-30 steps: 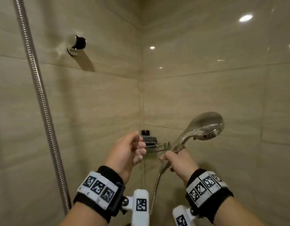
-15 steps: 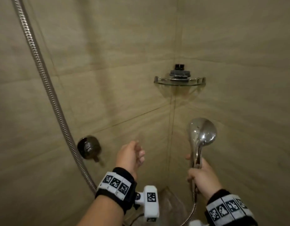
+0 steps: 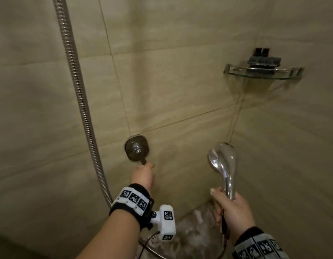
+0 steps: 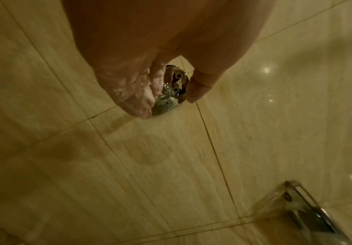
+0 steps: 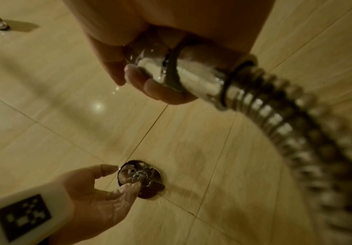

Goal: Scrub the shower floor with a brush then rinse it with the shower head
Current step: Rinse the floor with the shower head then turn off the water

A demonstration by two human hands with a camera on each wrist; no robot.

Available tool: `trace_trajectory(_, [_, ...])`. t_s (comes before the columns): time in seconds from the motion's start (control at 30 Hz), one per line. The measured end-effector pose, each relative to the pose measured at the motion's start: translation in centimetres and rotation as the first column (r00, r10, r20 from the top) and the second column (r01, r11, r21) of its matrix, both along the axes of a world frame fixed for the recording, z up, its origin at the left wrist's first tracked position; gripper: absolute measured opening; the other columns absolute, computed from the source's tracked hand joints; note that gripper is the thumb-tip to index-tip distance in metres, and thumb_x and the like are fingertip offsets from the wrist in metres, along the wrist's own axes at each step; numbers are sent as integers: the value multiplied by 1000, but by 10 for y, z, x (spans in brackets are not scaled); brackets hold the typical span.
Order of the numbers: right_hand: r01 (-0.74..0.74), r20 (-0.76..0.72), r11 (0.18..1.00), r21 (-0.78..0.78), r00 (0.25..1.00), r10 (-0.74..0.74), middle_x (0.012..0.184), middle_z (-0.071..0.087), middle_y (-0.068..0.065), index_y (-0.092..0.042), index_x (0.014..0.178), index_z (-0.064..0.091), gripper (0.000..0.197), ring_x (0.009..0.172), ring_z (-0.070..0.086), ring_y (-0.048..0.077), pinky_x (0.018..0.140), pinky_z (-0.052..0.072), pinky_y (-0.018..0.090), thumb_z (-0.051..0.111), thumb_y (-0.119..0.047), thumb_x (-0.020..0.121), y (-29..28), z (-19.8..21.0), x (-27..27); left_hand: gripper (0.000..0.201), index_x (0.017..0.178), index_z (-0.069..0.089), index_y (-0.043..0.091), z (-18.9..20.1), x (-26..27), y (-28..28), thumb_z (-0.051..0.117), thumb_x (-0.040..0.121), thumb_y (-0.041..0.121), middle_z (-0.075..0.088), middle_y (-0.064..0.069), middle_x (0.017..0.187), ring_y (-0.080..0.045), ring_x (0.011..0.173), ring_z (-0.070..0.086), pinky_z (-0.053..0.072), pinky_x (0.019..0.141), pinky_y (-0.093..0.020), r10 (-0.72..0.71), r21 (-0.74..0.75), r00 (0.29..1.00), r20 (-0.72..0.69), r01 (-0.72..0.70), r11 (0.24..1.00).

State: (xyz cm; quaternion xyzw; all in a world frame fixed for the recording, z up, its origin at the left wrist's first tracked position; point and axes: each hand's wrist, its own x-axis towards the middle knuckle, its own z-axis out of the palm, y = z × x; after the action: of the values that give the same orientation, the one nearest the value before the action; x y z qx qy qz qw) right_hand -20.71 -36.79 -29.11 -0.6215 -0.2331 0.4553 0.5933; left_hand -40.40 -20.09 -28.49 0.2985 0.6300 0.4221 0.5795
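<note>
Chrome shower head gripped in the right hand, left hand at the wall tap.

Right fingers wrap fully round the handle, head upright, hose trailing off its base. Left fingers are loosely spread, tips touching the tap's lever, thumb apart. A dark brush sits on the glass corner shelf, well above. Wrist bands carry square black-and-white code tags; no readable writing.

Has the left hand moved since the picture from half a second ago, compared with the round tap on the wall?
Yes. The left hand has moved toward the wall tap: its fingertips now reach the tap's lever, where before it hung apart, to the tap's right.
</note>
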Motion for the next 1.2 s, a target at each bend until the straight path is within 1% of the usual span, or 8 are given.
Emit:
trace_trajectory(0.17, [-14,-6,997,-71,1000,13,51,42,12,-5,88,58,12,38,39,20,38,33,25,69,-10,92,28,-4,-29,15,93,56,10,-27,-16,29,70,94,17,57,-8,80,-26,71,58,57,87,-44,-60,-58,993,-103,54,997])
trace_trajectory(0.33, [-32,14,993,-112,999,34,51,45,12,-10,75,59,21,41,42,22,46,35,31,71,-21,89,54,-14,-52,65,124,58,0,-52,-26,62,79,71,31,69,-28,110,-34,82,67,59,78,-42,-153,-92,974,-164,140,986])
trace_trajectory(0.53, [-37,94,985,-169,994,54,47,44,19,-13,48,54,46,38,40,24,40,31,25,67,-26,90,68,-23,-67,38,125,63,10,-68,-31,92,73,90,21,70,-8,93,-29,82,70,58,77,-39,-271,-114,930,-250,249,962])
trace_trajectory(0.67, [0,100,989,-146,995,14,52,47,21,-7,63,61,30,43,43,26,44,33,29,73,-29,82,74,-25,-73,36,123,62,8,-81,-29,104,72,89,15,66,-11,92,-28,71,61,48,66,-36,-308,-95,915,-259,294,951])
trace_trajectory(0.83, [22,76,986,-163,997,-10,51,49,18,-5,75,61,24,40,43,24,39,31,23,71,-23,87,78,-23,-74,36,133,49,15,-95,-34,114,60,99,13,51,-2,86,-22,86,54,54,92,-42,-448,-135,852,-270,427,894])
trace_trajectory(0.93, [33,122,980,-195,993,-9,48,51,18,-8,60,60,36,41,46,24,41,34,25,71,-31,85,76,-24,-73,44,141,47,-1,-109,-37,117,56,100,13,46,6,78,-8,67,47,47,73,-20,-453,-146,867,-209,430,891])
trace_trajectory(1.07, [21,98,984,-175,995,-4,47,47,18,-6,62,56,35,38,42,24,39,32,23,69,-25,88,71,-23,-74,22,98,45,20,-101,-32,108,56,95,1,40,-4,64,-13,38,40,37,44,-19,-344,-123,933,-109,331,935])
trace_trajectory(1.2, [30,105,986,-163,994,-13,47,47,18,-3,70,54,30,37,41,23,38,31,22,69,-21,89,65,-25,-72,20,104,46,20,-97,-29,95,58,92,10,44,-5,64,-17,45,41,37,46,-26,-339,-210,941,-3,331,920])
